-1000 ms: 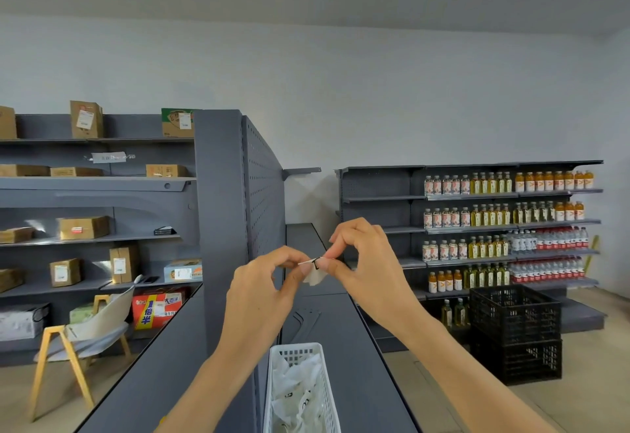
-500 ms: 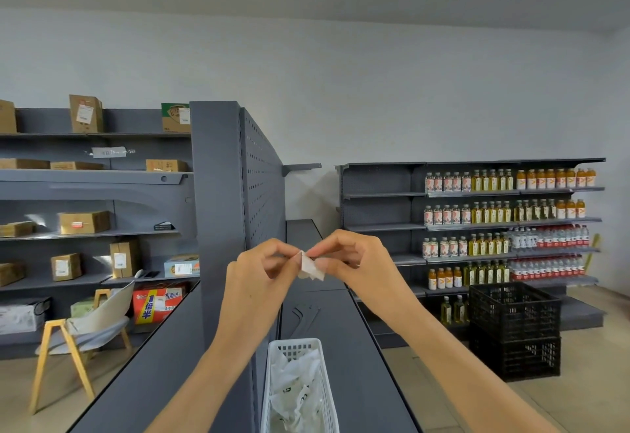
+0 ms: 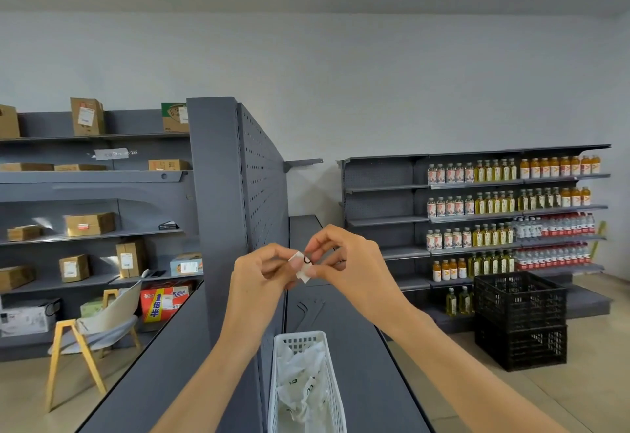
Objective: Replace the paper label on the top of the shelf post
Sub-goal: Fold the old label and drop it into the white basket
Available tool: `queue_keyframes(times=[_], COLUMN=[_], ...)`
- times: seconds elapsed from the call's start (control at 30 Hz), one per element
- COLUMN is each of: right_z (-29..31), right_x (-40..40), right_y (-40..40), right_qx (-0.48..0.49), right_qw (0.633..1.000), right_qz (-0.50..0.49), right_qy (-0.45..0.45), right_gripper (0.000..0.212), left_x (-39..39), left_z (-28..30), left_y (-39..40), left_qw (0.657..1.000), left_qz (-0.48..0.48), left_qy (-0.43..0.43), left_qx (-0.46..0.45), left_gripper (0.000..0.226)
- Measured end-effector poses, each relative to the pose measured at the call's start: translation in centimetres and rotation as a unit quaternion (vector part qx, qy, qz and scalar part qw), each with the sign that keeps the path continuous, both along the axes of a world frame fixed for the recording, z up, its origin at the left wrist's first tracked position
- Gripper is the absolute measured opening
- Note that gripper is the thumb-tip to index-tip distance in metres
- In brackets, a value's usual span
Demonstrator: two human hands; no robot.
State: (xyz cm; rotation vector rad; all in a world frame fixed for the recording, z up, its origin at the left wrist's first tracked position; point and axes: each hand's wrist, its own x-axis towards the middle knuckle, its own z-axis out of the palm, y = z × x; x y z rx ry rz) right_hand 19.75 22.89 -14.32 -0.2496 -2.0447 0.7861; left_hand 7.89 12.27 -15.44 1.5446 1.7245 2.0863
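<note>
The label (image 3: 301,266) sits between the two hands, pinched at chest height in front of the person. The left hand (image 3: 262,274) grips its left edge with thumb and forefinger; the right hand (image 3: 344,262) grips its right edge the same way, fingertips almost touching across the paper. A dark mark shows on the paper beside the right fingertips. The label's long axis tilts, running from upper left down to lower right.

The post (image 3: 213,194) rises up and to the left of the hands, its top well above them. The left hand is the nearer one to it, so the coming move looks like a reach up and leftward. Whether an old label sits on the post top cannot be told from here.

Below the hands a white basket (image 3: 300,340) holds crumpled paper scraps.

Compared with half a second ago, the hands have drawn slightly apart and the label is spread wider, showing more of its face; a second ago it was seen nearly edge-on.
</note>
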Motion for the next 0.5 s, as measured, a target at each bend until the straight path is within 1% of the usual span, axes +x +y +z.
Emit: queue_keyframes(times=[0.07, 0.1, 0.13, 0.17, 0.2, 0.23, 0.3, 0.33, 0.37, 0.43, 0.5], right_z=[-0.4, -0.7, -1.1, -1.4, -1.8, -2.2, -3.7, -4.7, -5.8, -8.7, -11.4], right_x=[0.1, 0.1, 0.0, -0.1, -0.2, -0.3, -0.9, -1.1, -1.5, -2.5, -3.5], right_y=[0.3, 0.5, 0.6, 0.8, 1.0, 1.3, 2.1, 2.5, 2.9, 3.4, 3.6], right_qx=[0.009, 0.016, 0.022, 0.025, 0.024, 0.022, 0.018, 0.020, 0.024, 0.039, 0.056], right_qw=[1.000, 0.999, 0.999, 0.998, 0.997, 0.996, 0.987, 0.980, 0.973, 0.963, 0.952], right_qz=[-0.014, -0.027, -0.039, -0.048, -0.055, -0.055, -0.045, -0.045, -0.046, -0.040, -0.041], right_qy=[-0.013, -0.016, -0.019, -0.026, -0.042, -0.071, -0.155, -0.192, -0.223, -0.265, -0.298], right_gripper=[0.022, 0.021, 0.021, 0.020, 0.021, 0.022, 0.026, 0.028, 0.027, 0.026, 0.026], left_x=[-0.3, -0.4, -0.6, -0.7, -0.7, -0.8, -0.8, -0.7, -0.5, -0.2, -0.2], left_z=[-0.4, -0.7, -1.1, -1.6, -2.1, -2.8, -4.5, -5.5, -6.6, -8.7, -10.4], left_y=[0.2, 0.3, 0.4, 0.4, 0.5, 0.6, 0.5, 0.6, 0.8, 1.1, 1.5], left_qw=[1.000, 0.999, 0.996, 0.988, 0.974, 0.956, 0.919, 0.895, 0.863, 0.804, 0.772], left_qz=[0.008, 0.019, 0.044, 0.089, 0.139, 0.182, 0.223, 0.228, 0.231, 0.231, 0.225], left_qy=[0.004, 0.022, 0.058, 0.108, 0.161, 0.210, 0.280, 0.322, 0.371, 0.445, 0.477], left_qx=[-0.019, -0.033, -0.046, -0.060, -0.075, -0.096, -0.167, -0.210, -0.256, -0.320, -0.355], left_gripper=[0.008, 0.009, 0.010, 0.011, 0.011, 0.009, 0.004, 0.009, 0.016, 0.032, 0.042])
